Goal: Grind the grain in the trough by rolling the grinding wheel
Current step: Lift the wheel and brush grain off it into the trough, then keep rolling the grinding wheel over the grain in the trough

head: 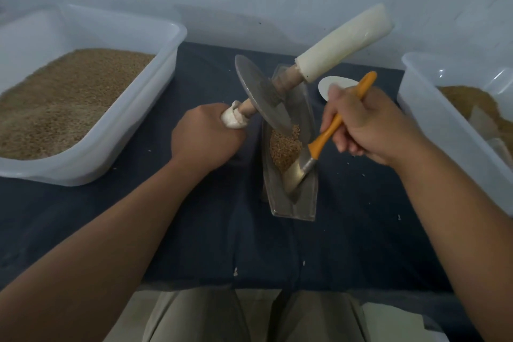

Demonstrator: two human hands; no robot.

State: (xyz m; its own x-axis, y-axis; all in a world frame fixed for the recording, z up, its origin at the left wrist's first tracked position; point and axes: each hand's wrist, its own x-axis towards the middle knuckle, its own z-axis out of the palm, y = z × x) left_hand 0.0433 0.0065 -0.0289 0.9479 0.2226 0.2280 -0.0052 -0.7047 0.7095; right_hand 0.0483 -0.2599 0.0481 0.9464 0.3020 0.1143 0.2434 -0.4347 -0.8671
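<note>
Dark cloth-covered worktop, pale wall behind. Left hand gripping wrapped handle, holding grinding wheel tilted against grain heaped mid-trough. Right hand clutching brush, bristles touching near end. Best: be herding strays under wheel, levelling axle before rolling.

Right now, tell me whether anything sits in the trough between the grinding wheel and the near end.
Yes. Past the grain it must crush, the orange-handled brush has its bristles down in the near part of the trough, squarely in the rolling path of the grinding wheel.
</note>
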